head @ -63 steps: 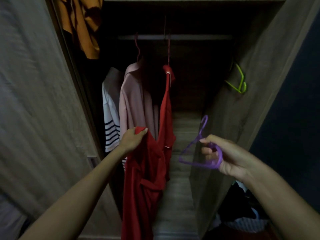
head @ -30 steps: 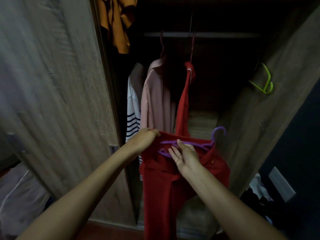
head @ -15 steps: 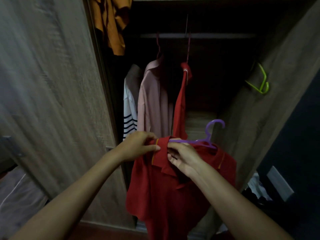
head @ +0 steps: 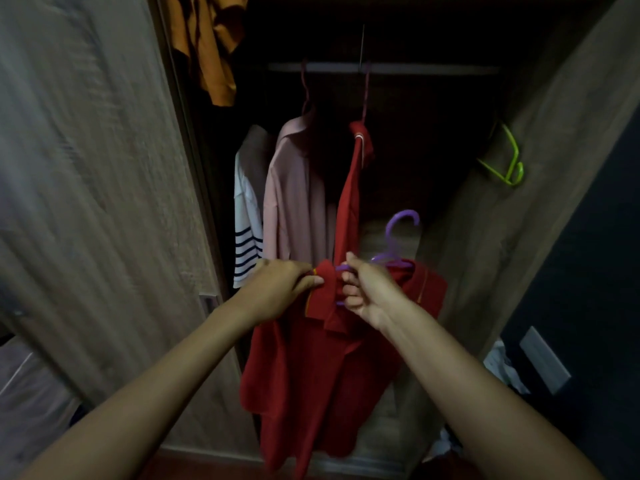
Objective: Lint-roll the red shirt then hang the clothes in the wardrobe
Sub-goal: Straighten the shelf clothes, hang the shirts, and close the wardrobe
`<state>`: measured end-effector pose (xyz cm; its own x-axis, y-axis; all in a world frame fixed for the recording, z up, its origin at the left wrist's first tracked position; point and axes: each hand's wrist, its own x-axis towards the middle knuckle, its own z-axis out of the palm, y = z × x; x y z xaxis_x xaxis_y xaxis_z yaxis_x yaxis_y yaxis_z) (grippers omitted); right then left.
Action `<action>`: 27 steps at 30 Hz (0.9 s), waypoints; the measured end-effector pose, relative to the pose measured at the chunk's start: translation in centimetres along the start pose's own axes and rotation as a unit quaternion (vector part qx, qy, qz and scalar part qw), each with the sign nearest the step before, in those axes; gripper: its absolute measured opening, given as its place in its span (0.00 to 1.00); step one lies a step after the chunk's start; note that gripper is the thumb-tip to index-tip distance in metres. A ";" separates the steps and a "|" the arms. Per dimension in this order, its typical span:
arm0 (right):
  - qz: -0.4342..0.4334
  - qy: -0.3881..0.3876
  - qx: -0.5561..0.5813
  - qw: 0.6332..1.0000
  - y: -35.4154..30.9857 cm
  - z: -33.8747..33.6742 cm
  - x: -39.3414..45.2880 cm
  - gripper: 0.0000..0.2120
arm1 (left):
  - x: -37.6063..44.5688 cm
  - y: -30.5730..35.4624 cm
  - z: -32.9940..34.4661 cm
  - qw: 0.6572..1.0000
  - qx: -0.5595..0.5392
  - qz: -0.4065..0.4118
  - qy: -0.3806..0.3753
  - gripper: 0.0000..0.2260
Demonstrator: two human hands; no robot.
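A red polo shirt (head: 322, 375) hangs in front of the open wardrobe, held up at its collar. A purple hanger (head: 398, 233) sits inside its neck, hook sticking up. My left hand (head: 277, 292) pinches the left side of the collar. My right hand (head: 370, 292) grips the collar together with the hanger's arm. Behind, a second red garment (head: 353, 188) hangs from the wardrobe rail (head: 433, 68), with a pink shirt (head: 294, 192) and a striped white top (head: 247, 216) to its left.
The wooden wardrobe door (head: 90, 202) stands open on the left and another door panel (head: 519, 216) on the right, carrying a green hanger (head: 507, 161). An orange garment (head: 211, 39) drapes over the top left. Clothes lie on the floor at lower right (head: 502, 368).
The purple hanger went from my right hand's open grip into the red shirt's neck. The shirt unfolded and now hangs from the hanger, and both hands moved onto the collar.
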<state>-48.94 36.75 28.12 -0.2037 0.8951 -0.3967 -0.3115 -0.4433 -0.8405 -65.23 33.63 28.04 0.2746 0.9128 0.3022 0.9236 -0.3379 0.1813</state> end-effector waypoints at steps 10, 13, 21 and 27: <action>-0.039 -0.034 -0.085 0.995 -4.6 -1.7 -0.2 0.13 | -0.2 1.4 0.7 0.999 0.008 0.039 -0.008 0.10; -0.114 0.021 -0.150 0.982 -4.6 -1.4 -0.1 0.15 | 0.3 2.7 1.6 0.995 0.071 0.015 0.068 0.15; -0.258 0.182 -0.231 0.920 -0.2 -1.3 1.2 0.34 | 2.6 6.6 3.8 0.991 0.044 -0.056 0.114 0.11; -0.268 0.224 -0.268 0.898 -2.8 -3.7 1.8 0.15 | 3.1 6.3 3.8 0.982 -0.159 0.083 0.056 0.11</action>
<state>-45.02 39.77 28.41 0.2725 0.9559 0.1097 0.2627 0.0358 -0.9642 -57.59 35.18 26.60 0.3668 0.8140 0.4504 0.7329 -0.5510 0.3991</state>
